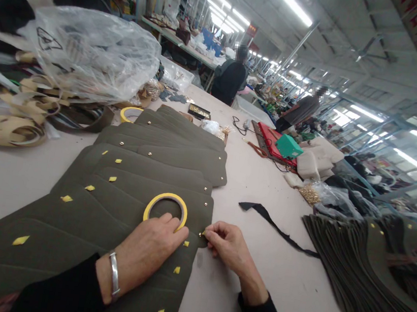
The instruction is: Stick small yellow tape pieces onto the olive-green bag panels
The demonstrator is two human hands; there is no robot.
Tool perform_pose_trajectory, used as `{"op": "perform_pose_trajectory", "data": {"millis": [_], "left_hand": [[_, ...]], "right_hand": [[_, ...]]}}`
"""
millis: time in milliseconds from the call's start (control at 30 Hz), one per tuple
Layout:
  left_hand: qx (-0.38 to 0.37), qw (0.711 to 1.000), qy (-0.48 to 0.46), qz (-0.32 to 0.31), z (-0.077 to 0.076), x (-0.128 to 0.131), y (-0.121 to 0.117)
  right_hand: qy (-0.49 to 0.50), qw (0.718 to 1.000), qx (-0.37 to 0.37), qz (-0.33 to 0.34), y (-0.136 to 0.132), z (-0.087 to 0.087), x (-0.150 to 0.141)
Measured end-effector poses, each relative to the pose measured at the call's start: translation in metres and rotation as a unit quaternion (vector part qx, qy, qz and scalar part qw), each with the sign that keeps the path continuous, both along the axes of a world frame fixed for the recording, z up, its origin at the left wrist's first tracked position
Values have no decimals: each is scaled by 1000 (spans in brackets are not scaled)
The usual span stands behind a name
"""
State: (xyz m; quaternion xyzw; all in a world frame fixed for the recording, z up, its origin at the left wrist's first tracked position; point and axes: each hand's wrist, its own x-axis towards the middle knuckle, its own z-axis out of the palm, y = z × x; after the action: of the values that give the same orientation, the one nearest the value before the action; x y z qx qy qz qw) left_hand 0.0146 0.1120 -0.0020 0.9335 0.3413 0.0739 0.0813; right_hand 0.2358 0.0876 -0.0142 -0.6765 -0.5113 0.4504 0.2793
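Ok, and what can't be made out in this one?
All in the head view:
Tape roll: part of its lower rim is hidden by the left hand.
Yellow piece by the fingertips of the right hand: partly covered by them, too small to tell whether it is stuck down.
Clear plastic bag: creases and glare obscure its contents.
Stack of dark panels: cut off by the picture's right edge.
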Motion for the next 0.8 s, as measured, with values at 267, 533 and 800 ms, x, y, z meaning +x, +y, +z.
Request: {"op": "perform_pose_trajectory", "data": {"millis": [267,533,800], "left_hand": [[-4,999,-30,-14,-4,-4,-2],[-16,999,-32,-3,-3,-3,0],[-8,999,-33,-4,-4,-5,1]], "right_hand": [[-120,986,84,82,0,9,-12],[-280,943,138,114,-2,11,-13],[-378,829,310,270,-17,10,-6]]}}
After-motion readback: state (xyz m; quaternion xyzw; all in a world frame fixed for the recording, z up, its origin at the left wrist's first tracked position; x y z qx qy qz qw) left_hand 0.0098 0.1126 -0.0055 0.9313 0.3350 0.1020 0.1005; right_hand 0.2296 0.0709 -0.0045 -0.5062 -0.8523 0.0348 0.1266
